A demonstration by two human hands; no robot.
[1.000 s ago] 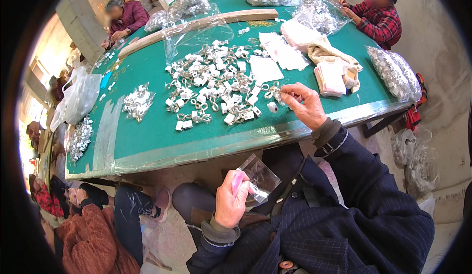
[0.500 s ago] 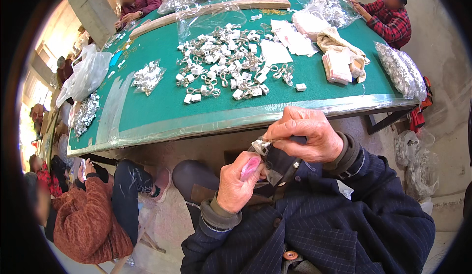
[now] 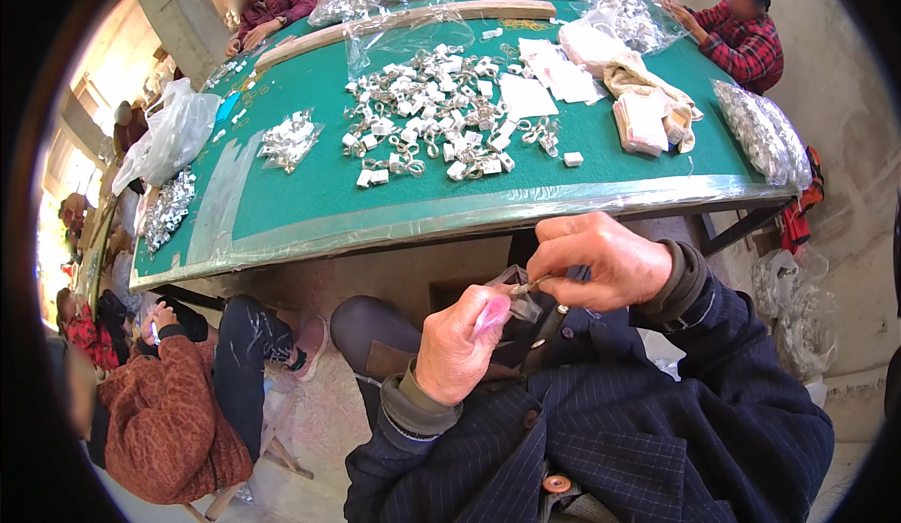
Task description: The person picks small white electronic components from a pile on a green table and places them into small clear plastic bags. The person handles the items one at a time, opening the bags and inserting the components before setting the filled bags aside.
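Close to my lap, beyond the coat front, my left hand [image 3: 457, 346] is closed, its thumb wrapped in a pink cover. Its fingers grip what looks like a small clear plastic bag [image 3: 527, 311], mostly hidden by the hand. My right hand [image 3: 601, 262] pinches a small, thin greyish piece [image 3: 522, 288] against the left fingertips; its kind cannot be made out. On the green table ahead lies a loose heap of small white blocks with looped grey cords [image 3: 432, 115]. One single white block [image 3: 572, 159] sits apart, right of the heap.
The green table [image 3: 328, 194] has a film-covered front edge. A filled clear bag [image 3: 291, 141] lies left of the heap; pale papers [image 3: 641, 124] and a bulging bag [image 3: 762, 133] lie right. A wooden beam [image 3: 404, 23] crosses behind. Co-workers sit around; one in a rust-brown sweater [image 3: 174, 420] is at my left.
My right hand has moved slightly right, turning its fingertips toward the left thumb. My left hand has shifted a little right. The white piece seen between them earlier is now mostly hidden.
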